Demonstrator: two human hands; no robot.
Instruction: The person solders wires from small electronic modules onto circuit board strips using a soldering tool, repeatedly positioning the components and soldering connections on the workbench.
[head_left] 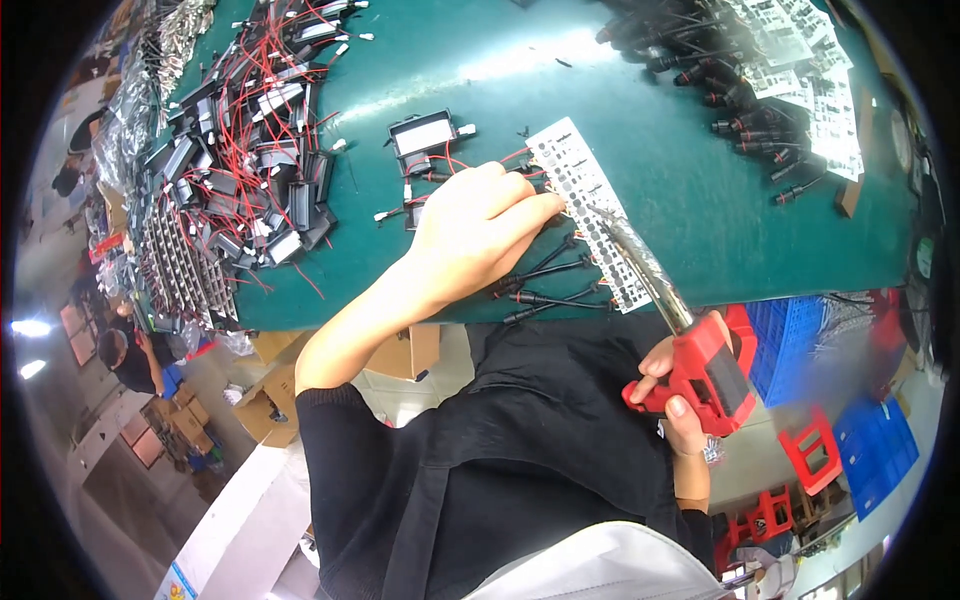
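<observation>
A long white circuit board panel (590, 215) lies slanted on the green table in front of me. My left hand (480, 235) is closed in a pinch at the panel's left edge; whatever sits between the fingertips is too small to make out. Wrapped around the handle of a red soldering gun (705, 375) is my right hand (675, 400). The gun's metal barrel points up and left, its tip over the panel close to my left fingertips. Beside the panel are black cable leads with connectors (545, 298) and black battery-box-like cases (422, 140) with red wires, partly hidden by my left hand.
At the left, black cases with red wires (265, 150) form a large heap, near stacked metallic strips (180, 260). More black connector leads (740, 115) and white panels (835, 110) lie at the far right. Blue crates (785, 345) and a red stool (810, 450) stand below the table.
</observation>
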